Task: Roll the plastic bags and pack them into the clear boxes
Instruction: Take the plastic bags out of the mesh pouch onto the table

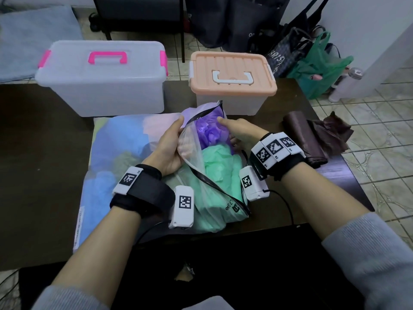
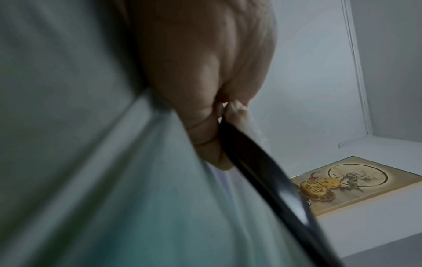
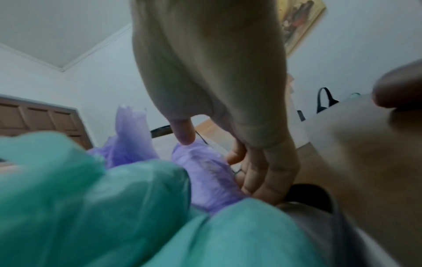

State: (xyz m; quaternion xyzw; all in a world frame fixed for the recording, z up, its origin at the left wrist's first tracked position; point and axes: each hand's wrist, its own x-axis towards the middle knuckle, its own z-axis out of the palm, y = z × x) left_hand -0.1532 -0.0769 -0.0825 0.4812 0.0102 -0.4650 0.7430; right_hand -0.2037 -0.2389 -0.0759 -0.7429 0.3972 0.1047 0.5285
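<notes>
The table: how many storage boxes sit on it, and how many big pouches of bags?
Boxes: 2, one with pink handle, one with peach lid.
Pouches: 2, one lying flat, one with black-edged mouth held by both hands.
Total: 4.

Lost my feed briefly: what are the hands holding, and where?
Left hand grips the clear pouch by its black-edged mouth; right hand reaches in, holding the purple bags.
</notes>
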